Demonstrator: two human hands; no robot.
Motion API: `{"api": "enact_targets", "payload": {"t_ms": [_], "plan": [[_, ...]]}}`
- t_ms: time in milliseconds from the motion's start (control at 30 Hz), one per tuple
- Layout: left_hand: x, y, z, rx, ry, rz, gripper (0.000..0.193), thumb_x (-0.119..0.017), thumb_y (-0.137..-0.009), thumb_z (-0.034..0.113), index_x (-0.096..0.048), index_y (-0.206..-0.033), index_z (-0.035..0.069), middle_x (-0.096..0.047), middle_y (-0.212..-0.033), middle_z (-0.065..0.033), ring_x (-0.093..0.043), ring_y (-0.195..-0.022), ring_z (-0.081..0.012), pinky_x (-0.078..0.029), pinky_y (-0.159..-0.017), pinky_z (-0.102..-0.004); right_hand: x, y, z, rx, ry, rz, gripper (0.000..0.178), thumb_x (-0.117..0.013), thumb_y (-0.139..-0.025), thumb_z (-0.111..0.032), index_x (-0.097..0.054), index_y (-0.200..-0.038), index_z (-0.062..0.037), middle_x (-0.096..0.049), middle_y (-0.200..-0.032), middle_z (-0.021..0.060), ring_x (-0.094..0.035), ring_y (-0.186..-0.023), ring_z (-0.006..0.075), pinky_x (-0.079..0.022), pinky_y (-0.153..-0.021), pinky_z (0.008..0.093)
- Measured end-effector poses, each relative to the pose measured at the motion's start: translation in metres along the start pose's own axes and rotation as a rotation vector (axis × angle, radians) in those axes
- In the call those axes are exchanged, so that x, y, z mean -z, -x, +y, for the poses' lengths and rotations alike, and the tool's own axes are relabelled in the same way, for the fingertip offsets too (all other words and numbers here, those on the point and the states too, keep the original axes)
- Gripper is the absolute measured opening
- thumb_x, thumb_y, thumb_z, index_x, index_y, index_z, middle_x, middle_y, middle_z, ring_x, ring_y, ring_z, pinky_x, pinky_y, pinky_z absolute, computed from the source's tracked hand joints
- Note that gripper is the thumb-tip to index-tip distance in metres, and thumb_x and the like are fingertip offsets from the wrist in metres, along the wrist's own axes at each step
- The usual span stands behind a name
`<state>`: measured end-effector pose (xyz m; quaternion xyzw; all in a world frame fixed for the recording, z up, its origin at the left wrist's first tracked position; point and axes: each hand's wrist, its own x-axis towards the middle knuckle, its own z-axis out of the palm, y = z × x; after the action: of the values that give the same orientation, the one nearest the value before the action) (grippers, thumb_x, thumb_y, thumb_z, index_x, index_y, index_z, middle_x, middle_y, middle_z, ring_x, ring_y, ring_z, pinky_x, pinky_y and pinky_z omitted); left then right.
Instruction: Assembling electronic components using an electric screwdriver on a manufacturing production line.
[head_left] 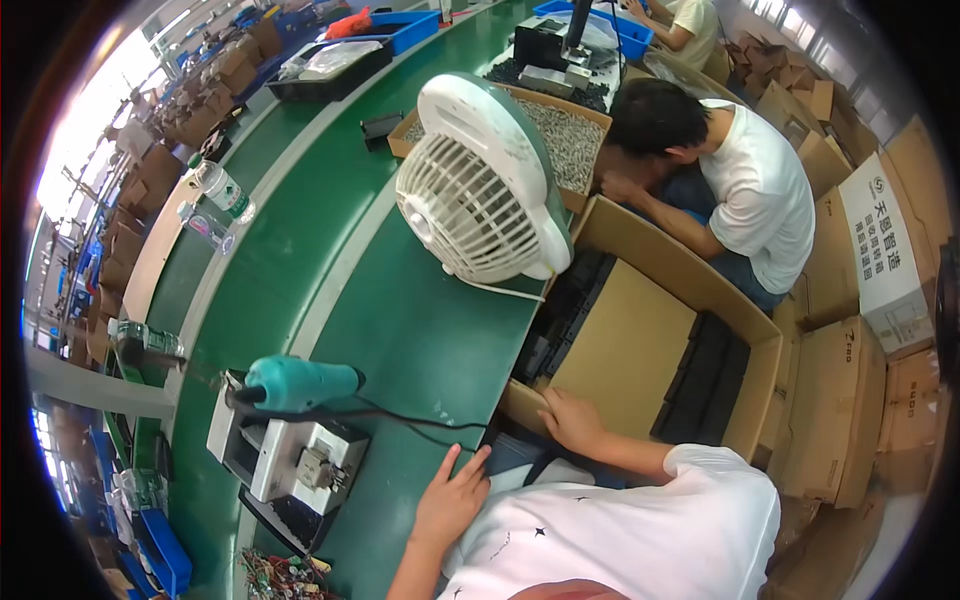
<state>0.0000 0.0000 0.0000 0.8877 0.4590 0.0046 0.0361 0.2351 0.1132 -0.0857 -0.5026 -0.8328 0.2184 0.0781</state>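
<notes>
My left hand (453, 502) lies at the edge of the green workbench, fingers stretched and apart, holding nothing. My right hand (575, 422) is closed over the near rim of a large open cardboard box (752, 335). Inside the box, rows of black plastic parts (705, 378) line two sides, with a flat cardboard sheet (630, 325) between them. Left of my left hand, a teal electric screwdriver (305, 384) lies across a black-and-white bench fixture (285, 460), which carries a small metal block (318, 468). The screwdriver's dark cable runs toward my left hand.
A white fan (480, 195) stands on the green bench (400, 340) beyond the hands. Behind it is a carton of small grey parts (560, 140). A co-worker (755, 190) bends beside the box. Stacked cartons (830, 410) rise at right; wired parts (285, 577) lie near.
</notes>
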Motion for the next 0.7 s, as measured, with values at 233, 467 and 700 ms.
{"api": "enact_targets", "payload": {"t_ms": [233, 467, 700], "plan": [[0.003, 0.002, 0.0, -0.016, 0.059, 0.138, 0.015, -0.052, -0.083, 0.016, -0.06, -0.092, 0.006, -0.062, -0.106, -0.0029, -0.038, -0.131, -0.0207, -0.025, -0.112, -0.0427, 0.001, 0.0, -0.009, -0.06, -0.027, 0.06, 0.035, -0.06, -0.082, -0.02, -0.051, -0.112, -0.0064, -0.062, -0.1, 0.014, -0.063, -0.082, 0.0317, -0.05, -0.067, 0.0382], [0.016, 0.022, 0.017, -0.015, 0.026, 0.322, 0.015, -0.052, -0.083, 0.015, -0.058, -0.093, 0.006, -0.059, -0.101, -0.006, -0.051, -0.112, -0.0223, -0.037, -0.101, -0.0365, 0.029, -0.005, -0.035, 0.088, -0.413, 0.448, 0.031, -0.055, -0.088, -0.011, -0.051, -0.118, -0.0051, -0.061, -0.103, 0.0091, -0.061, -0.087, 0.0209, -0.048, -0.078, 0.0291], [0.012, 0.085, 0.027, 0.312, 0.122, 0.349, 0.012, -0.052, -0.08, 0.013, -0.054, -0.091, 0.008, -0.054, -0.094, -0.0071, -0.051, -0.086, -0.022, -0.04, -0.081, -0.0312, 0.096, -0.095, -0.129, 0.384, -1.027, 0.295, 0.028, -0.044, -0.095, -0.006, -0.047, -0.123, -0.0025, -0.058, -0.108, 0.0108, -0.057, -0.086, 0.0167, -0.047, -0.082, 0.0268]]}}
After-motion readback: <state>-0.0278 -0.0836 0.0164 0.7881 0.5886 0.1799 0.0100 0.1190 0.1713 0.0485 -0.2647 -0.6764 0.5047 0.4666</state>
